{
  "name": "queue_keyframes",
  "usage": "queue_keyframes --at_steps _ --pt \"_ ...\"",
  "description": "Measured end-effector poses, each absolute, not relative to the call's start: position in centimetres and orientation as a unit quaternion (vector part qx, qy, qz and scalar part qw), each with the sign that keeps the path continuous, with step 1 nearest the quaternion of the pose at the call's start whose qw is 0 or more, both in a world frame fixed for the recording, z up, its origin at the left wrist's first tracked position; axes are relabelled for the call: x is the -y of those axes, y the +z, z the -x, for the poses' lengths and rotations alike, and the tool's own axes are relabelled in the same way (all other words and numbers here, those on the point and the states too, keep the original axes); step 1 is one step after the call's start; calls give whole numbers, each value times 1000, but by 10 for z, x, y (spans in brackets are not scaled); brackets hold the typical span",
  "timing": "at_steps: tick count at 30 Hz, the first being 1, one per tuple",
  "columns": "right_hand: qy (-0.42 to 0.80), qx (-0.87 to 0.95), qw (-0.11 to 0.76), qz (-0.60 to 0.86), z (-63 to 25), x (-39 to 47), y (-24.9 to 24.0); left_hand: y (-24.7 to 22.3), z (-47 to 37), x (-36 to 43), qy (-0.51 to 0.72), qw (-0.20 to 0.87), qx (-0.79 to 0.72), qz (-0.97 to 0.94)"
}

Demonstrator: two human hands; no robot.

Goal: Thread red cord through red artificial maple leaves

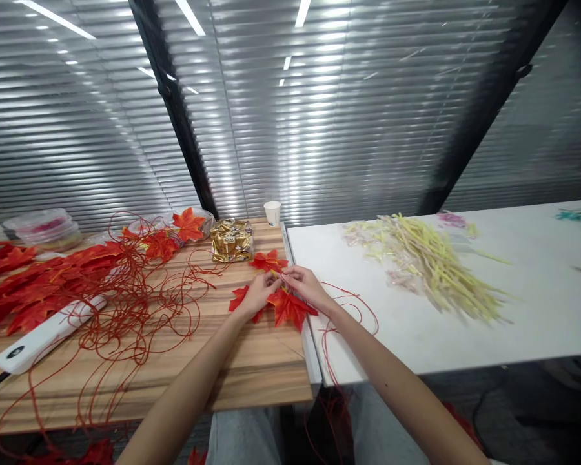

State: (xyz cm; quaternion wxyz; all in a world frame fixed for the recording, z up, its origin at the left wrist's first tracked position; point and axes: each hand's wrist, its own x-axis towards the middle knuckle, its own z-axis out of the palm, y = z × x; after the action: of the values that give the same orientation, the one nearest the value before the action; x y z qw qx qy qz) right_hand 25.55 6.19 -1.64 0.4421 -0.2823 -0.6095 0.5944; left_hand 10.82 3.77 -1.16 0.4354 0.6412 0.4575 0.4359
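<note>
Close to the seam between two table tops, my left hand (260, 290) and my right hand (306, 285) meet, fingertips nearly touching. Both are closed in a pinch at the inner ends of red artificial maple leaves, though the fingers mostly hide the exact spot. One leaf (267, 260) lies beyond the fingers, another leaf (290, 309) spreads in front of them, and a third leaf (239, 297) shows left of my left hand. A thin red cord (351, 294) emerges beside my right hand, loops over the white table and hangs off its front edge.
Tangled red cord (135, 303) covers much of the wooden table (252, 381), beside piled red leaves (62, 278) and a white handheld device (51, 332). A gold packet (231, 240) and paper cup (272, 213) stand behind. Yellow fuzzy stems (430, 265) lie on the white table (377, 352).
</note>
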Motion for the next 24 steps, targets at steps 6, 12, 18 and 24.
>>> queue_keyframes --at_steps 6,12,18,24 --pt "565 632 446 286 -256 -61 -18 -10 -111 -37 448 447 -451 -629" --pt "561 636 446 286 -256 -60 -18 -9 -110 -36 438 442 -448 -642" --pt "559 637 444 292 -256 -59 -16 -10 -109 -37 429 428 -451 -656" --pt "558 639 441 294 -256 -60 -17 -9 -109 -36 425 414 -460 -660"
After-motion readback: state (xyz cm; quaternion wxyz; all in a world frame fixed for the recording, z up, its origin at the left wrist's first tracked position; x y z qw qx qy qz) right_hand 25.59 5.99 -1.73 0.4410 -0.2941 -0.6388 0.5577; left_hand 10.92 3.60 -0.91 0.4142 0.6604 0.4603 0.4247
